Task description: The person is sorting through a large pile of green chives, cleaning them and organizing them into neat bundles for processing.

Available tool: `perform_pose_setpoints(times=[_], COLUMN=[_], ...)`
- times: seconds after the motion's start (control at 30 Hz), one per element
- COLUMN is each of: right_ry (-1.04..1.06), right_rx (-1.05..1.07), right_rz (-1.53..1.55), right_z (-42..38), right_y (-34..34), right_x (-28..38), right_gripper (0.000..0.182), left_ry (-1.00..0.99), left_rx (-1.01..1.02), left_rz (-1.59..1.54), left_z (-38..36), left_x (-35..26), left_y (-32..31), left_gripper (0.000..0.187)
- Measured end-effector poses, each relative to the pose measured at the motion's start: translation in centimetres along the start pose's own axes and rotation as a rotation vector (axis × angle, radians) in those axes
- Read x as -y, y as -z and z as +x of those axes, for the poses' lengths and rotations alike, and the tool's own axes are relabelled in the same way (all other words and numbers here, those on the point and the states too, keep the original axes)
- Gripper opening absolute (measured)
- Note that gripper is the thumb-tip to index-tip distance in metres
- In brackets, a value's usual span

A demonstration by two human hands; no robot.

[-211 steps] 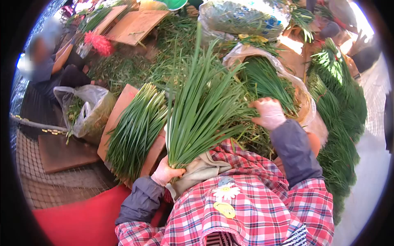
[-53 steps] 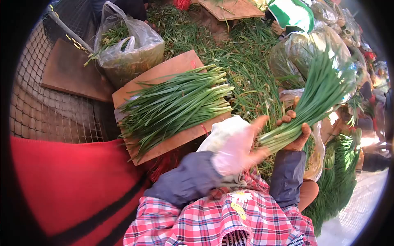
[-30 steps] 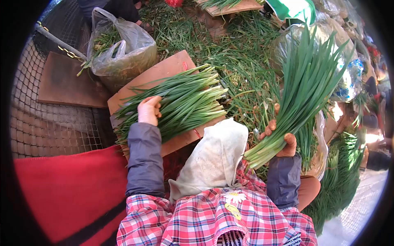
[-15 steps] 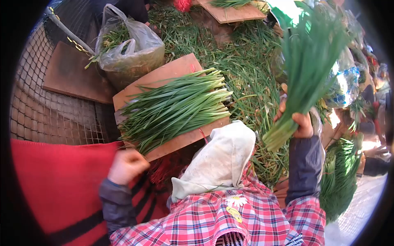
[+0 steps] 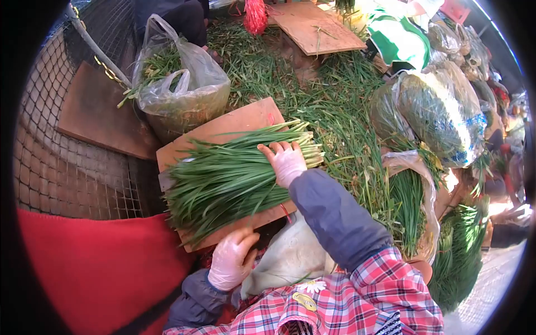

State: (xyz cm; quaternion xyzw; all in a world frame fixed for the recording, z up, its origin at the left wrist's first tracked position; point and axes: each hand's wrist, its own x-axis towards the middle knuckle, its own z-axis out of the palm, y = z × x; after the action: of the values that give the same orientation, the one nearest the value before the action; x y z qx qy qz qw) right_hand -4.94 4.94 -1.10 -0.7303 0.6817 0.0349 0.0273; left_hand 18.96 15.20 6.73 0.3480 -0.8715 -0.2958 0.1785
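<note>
A thick layer of long green garlic chives (image 5: pixel 229 173) lies across a brown board (image 5: pixel 206 131), pale stem ends towards the right. My right hand (image 5: pixel 287 162), in a thin clear glove, rests on top of the chives near those stem ends, fingers spread and lying over them. Below the board's near edge is my left hand (image 5: pixel 231 259), also gloved. Its fingers are loosely bent and apart, with nothing seen in them. A whitish cloth (image 5: pixel 293 251) covers my lap under the right forearm.
A clear plastic bag (image 5: pixel 190 95) of greens stands behind the board. Large wrapped bundles (image 5: pixel 441 111) and more chives (image 5: pixel 407 201) lie to the right. Cut leaves (image 5: pixel 340 111) litter the ground. Another board (image 5: pixel 315 28) is at the back; a red blanket (image 5: pixel 95 262) lies left.
The bunch of chives my right hand held up at the right is no longer raised; that hand now lies on the chives on the board. My left hand has moved right and down.
</note>
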Motion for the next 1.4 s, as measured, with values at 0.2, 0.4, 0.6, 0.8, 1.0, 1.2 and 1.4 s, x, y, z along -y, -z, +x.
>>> perform_pose_setpoints(times=[0.2,0.4,0.6,0.8,1.0,1.2,1.4], right_ry=[0.120,-0.379,-0.787,-0.456,-0.589,-0.510,-0.604], right_rx=[0.128,-0.363,-0.203,-0.073,0.123,-0.195,-0.182], right_rz=[0.114,1.427,1.842,1.833,2.090,1.839,1.858], right_z=[-1.6,-5.1,-2.7,-0.1,-1.0,-3.6,-3.3], right_y=[2.2,0.8,-2.2,-6.0,-10.3,-4.5,-5.2], right_x=[-2.2,-13.0,-14.0,-11.9,-11.5,-12.8,-17.8], right_gripper=[0.110,0.083,0.084,0.083,0.082,0.088,0.102], left_ry=[-0.043,-0.039,-0.020,0.104,0.191,0.176,0.141], left_rx=[0.048,0.204,0.254,0.351,0.231,0.120,0.085], left_rz=[0.408,0.472,0.511,0.464,0.423,0.426,0.439], left_z=[13.6,17.0,18.6,19.9,19.3,17.7,16.9], left_x=[2.3,4.2,4.3,6.0,6.1,7.1,6.1], left_y=[-1.7,-3.9,-4.3,-4.6,-5.7,-6.3,-6.3], left_gripper=[0.112,0.127,0.131,0.130,0.127,0.123,0.117])
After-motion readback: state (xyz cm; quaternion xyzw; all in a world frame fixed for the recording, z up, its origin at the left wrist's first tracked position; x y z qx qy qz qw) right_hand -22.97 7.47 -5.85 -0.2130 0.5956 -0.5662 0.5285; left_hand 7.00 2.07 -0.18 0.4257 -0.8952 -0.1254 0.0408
